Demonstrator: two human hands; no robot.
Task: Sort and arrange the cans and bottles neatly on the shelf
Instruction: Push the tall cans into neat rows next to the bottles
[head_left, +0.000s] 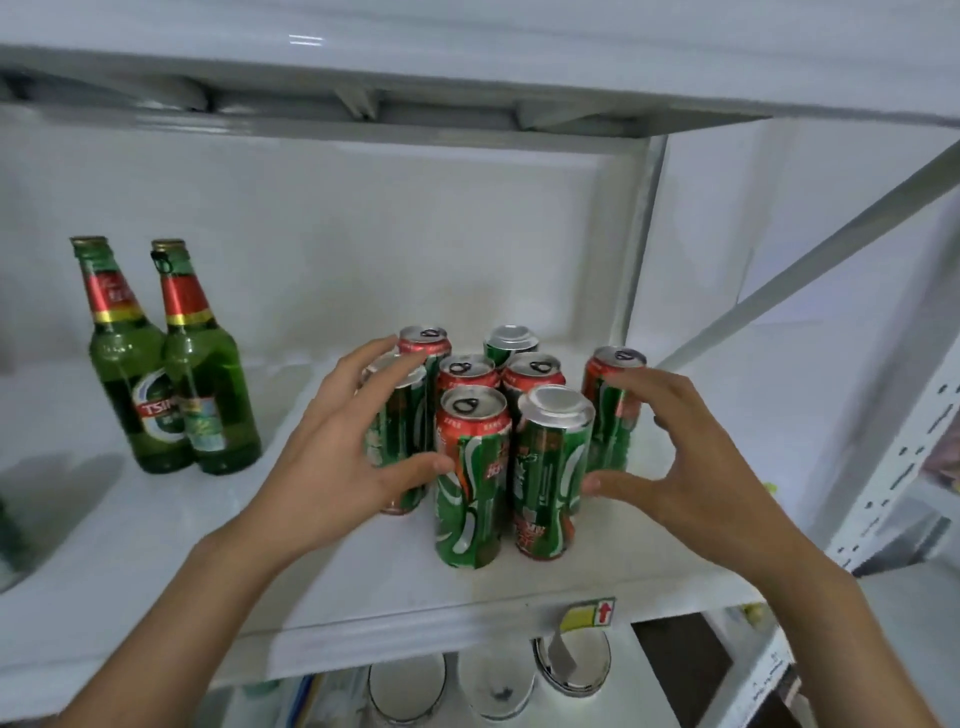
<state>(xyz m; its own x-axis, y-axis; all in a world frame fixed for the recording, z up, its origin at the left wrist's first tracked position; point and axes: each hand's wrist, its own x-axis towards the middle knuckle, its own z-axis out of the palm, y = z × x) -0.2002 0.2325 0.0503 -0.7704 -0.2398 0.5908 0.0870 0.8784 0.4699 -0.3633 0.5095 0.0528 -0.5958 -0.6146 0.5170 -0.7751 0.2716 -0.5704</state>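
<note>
Several green-and-red cans stand in a tight cluster on the white shelf (649, 561). At the front stand an upright can (470, 483) and an upside-down can (550, 473). My left hand (343, 452) wraps the leftmost can (397, 415), thumb in front, fingers over its top. My right hand (670, 457) is cupped with fingers spread beside the rightmost can (610, 400), thumb near the upside-down can. Two green glass bottles (130, 374) (208, 384) stand together at the left of the shelf.
The shelf above (467, 78) hangs low over the cans. A grey upright post (644, 234) and diagonal brace (805, 270) stand at the right. Below the shelf edge, with its yellow label (587, 616), are round white containers (493, 680).
</note>
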